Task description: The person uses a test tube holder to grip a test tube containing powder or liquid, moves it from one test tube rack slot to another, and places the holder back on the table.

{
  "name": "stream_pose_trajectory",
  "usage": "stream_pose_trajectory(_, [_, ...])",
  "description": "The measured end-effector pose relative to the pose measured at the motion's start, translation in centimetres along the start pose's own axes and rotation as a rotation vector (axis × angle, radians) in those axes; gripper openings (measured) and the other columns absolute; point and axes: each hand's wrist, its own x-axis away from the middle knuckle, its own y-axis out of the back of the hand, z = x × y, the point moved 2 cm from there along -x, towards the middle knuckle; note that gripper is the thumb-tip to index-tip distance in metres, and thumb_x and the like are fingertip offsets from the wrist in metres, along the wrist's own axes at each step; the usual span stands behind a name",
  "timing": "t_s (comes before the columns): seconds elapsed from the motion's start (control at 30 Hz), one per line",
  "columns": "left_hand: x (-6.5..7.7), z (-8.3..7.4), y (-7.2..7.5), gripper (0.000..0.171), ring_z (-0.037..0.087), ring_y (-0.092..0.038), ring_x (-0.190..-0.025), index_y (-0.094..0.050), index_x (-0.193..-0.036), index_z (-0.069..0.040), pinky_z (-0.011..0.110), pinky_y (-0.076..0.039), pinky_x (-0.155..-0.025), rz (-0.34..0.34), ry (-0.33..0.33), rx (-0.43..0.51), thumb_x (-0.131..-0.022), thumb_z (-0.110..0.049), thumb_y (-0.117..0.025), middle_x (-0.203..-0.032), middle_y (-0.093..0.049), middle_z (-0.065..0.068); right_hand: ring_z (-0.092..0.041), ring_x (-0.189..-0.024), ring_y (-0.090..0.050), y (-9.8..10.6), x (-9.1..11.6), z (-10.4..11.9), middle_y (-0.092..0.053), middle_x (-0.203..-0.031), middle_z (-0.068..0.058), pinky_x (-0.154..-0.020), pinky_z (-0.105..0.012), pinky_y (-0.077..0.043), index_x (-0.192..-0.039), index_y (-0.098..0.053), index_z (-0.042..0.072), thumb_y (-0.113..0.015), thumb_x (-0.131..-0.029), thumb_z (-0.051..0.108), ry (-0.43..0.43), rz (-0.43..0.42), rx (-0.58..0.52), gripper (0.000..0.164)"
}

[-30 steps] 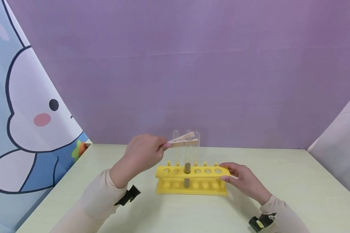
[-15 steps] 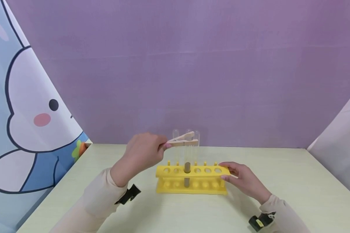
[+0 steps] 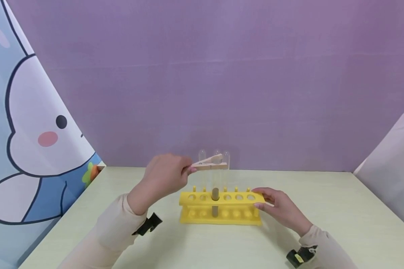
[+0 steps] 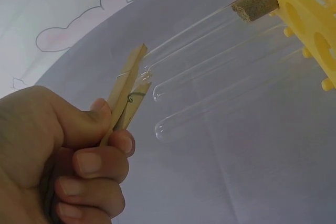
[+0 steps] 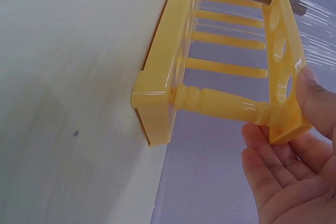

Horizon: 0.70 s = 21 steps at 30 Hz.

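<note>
My left hand [image 3: 166, 175] pinches a wooden spring clamp [image 4: 128, 85] like a clothespin between thumb and fingers. Its jaws stand apart, right at the upper end of a clear test tube [image 4: 189, 38]. Glass shows between them in the left wrist view. A brown-grey, rod-like filling [image 3: 215, 193] shows low in that tube, passing through a hole of the yellow test tube rack [image 3: 198, 220]. My right hand [image 3: 282, 209] grips the rack's right end, thumb on the near side of the top plate and fingers around its end in the right wrist view.
More clear test tubes with rounded ends up [image 4: 199, 106] stand along the rack's back side, close by the clamp. The rack rests on a pale table [image 3: 323, 201]. A purple backdrop [image 3: 256, 93] rises behind, with a cartoon-printed cloth [image 3: 43, 104] at left.
The clamp's jaw end has dipped slightly. Both hands keep their holds, and the rack stays in place.
</note>
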Motion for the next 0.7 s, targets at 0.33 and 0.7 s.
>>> stream_pose_trajectory(0.33, [0.0, 0.1, -0.6, 0.032, 0.010, -0.025, -0.045, -0.050, -0.061, -0.020, 0.024, -0.016, -0.043, 0.009, 0.002, 0.010, -0.090, -0.026, -0.063, -0.050, -0.029, -0.007, -0.033, -0.111, -0.058, 0.1, 0.0, 0.0, -0.061, -0.120, -0.018, -0.089, -0.040, -0.048, -0.119, -0.059, -0.001, -0.068, -0.086, 0.016, 0.031, 0.000, 0.000, 0.038])
stream_pose_trajectory(0.7, [0.3, 0.2, -1.6, 0.033, 0.009, -0.025, -0.045, -0.052, -0.060, -0.019, 0.024, -0.018, -0.043, 0.025, -0.002, 0.022, -0.089, -0.024, -0.064, -0.049, -0.028, -0.007, -0.033, -0.110, -0.059, 0.0, 0.0, 0.1, -0.061, -0.121, -0.019, -0.089, -0.041, -0.048, -0.119, -0.059, -0.001, -0.068, -0.086, 0.017, -0.003, -0.001, -0.005, 0.039])
